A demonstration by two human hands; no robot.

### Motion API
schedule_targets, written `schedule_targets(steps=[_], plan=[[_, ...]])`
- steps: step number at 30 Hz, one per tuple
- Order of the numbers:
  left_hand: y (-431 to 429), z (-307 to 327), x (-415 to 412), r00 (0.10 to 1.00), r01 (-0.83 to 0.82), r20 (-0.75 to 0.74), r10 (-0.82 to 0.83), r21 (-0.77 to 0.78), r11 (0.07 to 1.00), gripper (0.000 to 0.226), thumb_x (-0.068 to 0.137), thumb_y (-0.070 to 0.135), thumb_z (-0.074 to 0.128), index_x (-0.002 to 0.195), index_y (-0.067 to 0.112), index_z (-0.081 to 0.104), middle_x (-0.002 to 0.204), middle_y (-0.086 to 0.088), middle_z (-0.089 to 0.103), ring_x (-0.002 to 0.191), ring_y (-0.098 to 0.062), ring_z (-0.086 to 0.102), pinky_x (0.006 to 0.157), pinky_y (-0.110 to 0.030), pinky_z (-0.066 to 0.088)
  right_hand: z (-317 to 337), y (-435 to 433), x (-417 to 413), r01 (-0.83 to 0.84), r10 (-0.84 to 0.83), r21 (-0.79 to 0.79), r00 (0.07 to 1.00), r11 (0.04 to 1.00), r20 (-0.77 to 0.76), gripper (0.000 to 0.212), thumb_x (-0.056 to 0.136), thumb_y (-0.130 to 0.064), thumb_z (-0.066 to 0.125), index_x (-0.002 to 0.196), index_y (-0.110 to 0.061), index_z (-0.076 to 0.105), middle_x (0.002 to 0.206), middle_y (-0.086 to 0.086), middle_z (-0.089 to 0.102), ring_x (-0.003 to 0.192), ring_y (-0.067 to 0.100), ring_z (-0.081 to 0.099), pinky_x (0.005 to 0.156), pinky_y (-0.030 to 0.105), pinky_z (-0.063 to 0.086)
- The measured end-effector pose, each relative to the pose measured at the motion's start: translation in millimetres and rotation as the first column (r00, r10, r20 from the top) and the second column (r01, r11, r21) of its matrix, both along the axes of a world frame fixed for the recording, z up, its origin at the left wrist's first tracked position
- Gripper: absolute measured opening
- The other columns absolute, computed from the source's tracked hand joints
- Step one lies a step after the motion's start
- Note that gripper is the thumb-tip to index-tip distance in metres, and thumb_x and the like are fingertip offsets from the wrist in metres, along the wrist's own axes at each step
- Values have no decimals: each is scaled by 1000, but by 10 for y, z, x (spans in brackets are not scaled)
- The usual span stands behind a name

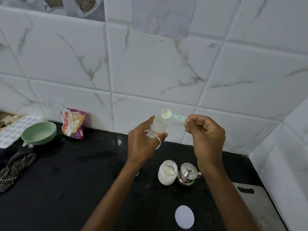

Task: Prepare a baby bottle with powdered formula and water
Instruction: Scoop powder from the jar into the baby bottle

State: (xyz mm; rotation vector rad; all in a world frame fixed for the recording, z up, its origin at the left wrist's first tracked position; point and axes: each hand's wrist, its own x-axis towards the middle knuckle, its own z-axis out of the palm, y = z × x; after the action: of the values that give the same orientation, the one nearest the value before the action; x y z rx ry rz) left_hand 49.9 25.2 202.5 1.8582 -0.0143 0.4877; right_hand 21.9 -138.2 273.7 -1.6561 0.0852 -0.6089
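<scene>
My left hand (141, 140) grips a small clear baby bottle (157, 126) with red lettering, held up above the black counter, its neck open. My right hand (205, 132) pinches the handle of a pale green scoop (168, 113). The scoop's bowl holds white powder and hovers just over the bottle's mouth. Below my hands, an open glass jar of white powder (167, 172) stands on the counter. Its white lid (184, 217) lies flat near the front edge. A small steel kettle (187, 174) stands right beside the jar.
On the black counter (83, 180), a green bowl (39, 133), a white moulded tray (11, 132) and a snack packet (73, 123) sit at the back left. A checked cloth (15, 167) lies at the left. A grey cutting board (256, 205) fills the right corner. Tiled wall behind.
</scene>
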Motion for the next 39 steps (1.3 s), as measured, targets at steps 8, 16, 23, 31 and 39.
schedule_targets(steps=[8, 16, 23, 31, 39], plan=[[3, -99, -22, 1000, 13, -6, -13, 11, 1000, 76, 75, 34, 92, 144, 22, 61, 132, 9, 69, 101, 3, 63, 81, 1, 45, -29, -166, 37, -44, 224, 607, 948, 794, -225, 10, 91, 4, 69, 99, 0, 73, 82, 9, 75, 78, 18, 73, 72, 24, 60], [-8, -334, -87, 996, 63, -57, -62, 26, 998, 67, 75, 31, 92, 136, 21, 66, 116, 17, 69, 100, 10, 64, 82, 2, 45, -406, -392, 48, 50, 169, 550, 925, 834, -339, 9, 92, 4, 68, 91, -4, 73, 80, 7, 75, 77, 17, 73, 74, 27, 59], [-20, -691, -202, 982, 108, -149, -113, -40, 993, 52, 73, 18, 94, 120, 24, 72, 104, 21, 73, 97, 15, 66, 80, -3, 49, -1033, -510, 70, 161, -27, 219, 858, 962, -512, 12, 88, -1, 72, 93, -10, 79, 80, 8, 78, 75, 16, 75, 71, 26, 59], [38, -1079, -283, 962, 109, -246, -116, -41, 993, 55, 73, 16, 94, 121, 26, 71, 111, 17, 73, 99, 19, 64, 80, 0, 47, -1603, -371, 288, -67, -194, -470, 852, 880, -485, 15, 89, -9, 65, 91, -16, 78, 89, -5, 78, 87, 11, 72, 75, 20, 51], [42, -1273, -310, 943, 128, -301, -139, -57, 990, 55, 72, 19, 94, 120, 28, 68, 107, 24, 70, 98, 22, 61, 79, 1, 46, -1987, -219, 628, -370, -220, -705, 773, 605, -595, 24, 91, -11, 61, 103, -22, 78, 105, 3, 77, 98, 27, 72, 76, 36, 58]])
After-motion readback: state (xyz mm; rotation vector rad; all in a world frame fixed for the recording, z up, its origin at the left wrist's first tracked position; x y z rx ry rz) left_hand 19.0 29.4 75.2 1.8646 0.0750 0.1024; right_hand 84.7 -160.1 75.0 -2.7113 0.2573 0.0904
